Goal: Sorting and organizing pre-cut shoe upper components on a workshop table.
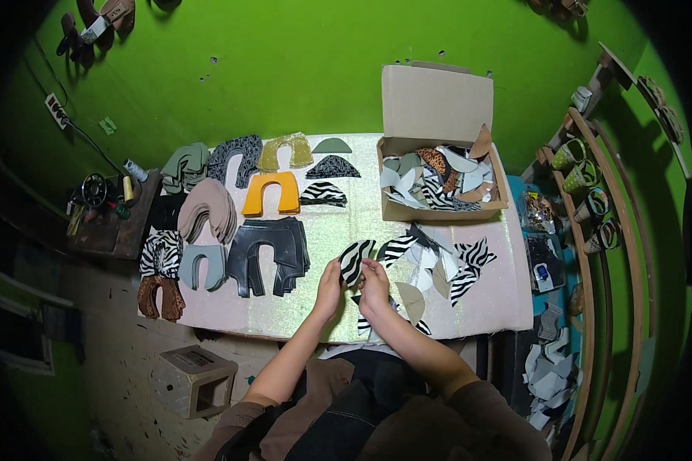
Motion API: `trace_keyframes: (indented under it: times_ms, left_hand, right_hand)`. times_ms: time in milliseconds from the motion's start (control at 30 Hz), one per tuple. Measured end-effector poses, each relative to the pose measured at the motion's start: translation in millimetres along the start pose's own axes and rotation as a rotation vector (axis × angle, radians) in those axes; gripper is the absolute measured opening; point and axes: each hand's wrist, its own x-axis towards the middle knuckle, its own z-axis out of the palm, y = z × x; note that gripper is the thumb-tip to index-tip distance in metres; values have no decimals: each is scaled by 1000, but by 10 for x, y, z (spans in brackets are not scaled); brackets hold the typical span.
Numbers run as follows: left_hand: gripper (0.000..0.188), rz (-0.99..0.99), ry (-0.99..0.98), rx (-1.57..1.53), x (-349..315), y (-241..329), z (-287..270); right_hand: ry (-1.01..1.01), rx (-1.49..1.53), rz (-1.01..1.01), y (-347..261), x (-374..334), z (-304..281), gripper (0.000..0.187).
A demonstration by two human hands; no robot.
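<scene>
Between my hands, above the table's front middle, is a zebra-striped leaf-shaped cut piece (355,260). My left hand (329,287) grips its left edge, and my right hand (374,286) pinches its right side. Right of my hands lies a loose pile of zebra-striped scraps (470,265), white pieces and a beige half-round piece (410,301). Farther off, a stack of zebra half-rounds (324,194) sits below a black-patterned stack (333,167) and a green half-round (332,145).
Stacks of U-shaped pieces, including black (242,257), orange (272,193) and pink ones (205,211), cover the table's left side. An open cardboard box (443,212) full of scraps stands at the back right. A wooden rack (627,246) with sandals rises beyond the right edge.
</scene>
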Motion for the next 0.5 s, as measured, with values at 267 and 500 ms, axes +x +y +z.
trace_keyframes:
  times_ms: [267, 500]
  left_hand:
    - [25, 55, -109, 166, 25, 60, -103]
    - [31, 55, -95, 224, 152, 300, -152]
  right_hand:
    - [165, 15, -83, 230, 35, 190, 12]
    - [198, -760, -720, 135, 433, -51, 35]
